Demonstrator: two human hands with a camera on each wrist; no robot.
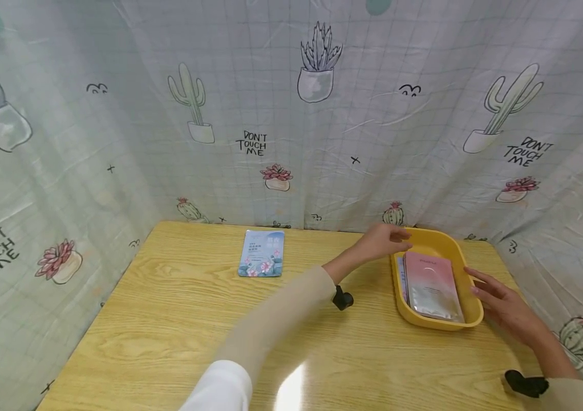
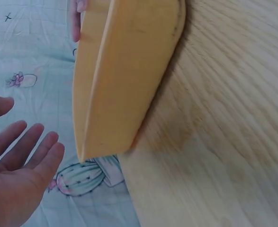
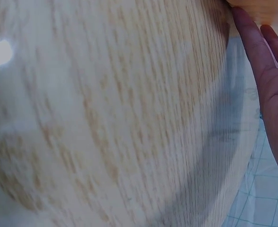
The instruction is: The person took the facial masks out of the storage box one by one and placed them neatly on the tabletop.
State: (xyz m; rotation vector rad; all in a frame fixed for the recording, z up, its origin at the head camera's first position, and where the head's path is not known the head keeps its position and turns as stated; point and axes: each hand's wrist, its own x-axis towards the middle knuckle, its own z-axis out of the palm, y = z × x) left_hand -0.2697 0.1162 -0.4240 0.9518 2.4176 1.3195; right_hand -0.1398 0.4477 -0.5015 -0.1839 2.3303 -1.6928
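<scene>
Yellow basket [image 1: 437, 238] sits upright on the wood-grain counter [image 1: 168, 325], near its back right corner, with 1 hand at each side. We see the left hand [image 1: 380, 241] released, its fingers loosely bent near the left rim and, in the left wrist view, apart from the wall. The right hand [image 1: 504, 308] is not clenched: its fingers lie fairly straight and touch the right side. We judge the step in hand to be placing or steadying the loaded basket; the next move probably calls for a light, even hold on both sides, or for letting go if the position is right. As for looks, we find a shallow tub with rounded corners, smooth sloping walls and a thin rim. Inside lies a pink-and-silver packet [image 1: 432, 285], shiny and flat, with the edge of a bluish packet [image 1: 401, 279] showing at its left. Well apart, to the left, lies a blue floral sachet [image 1: 262, 254].
</scene>
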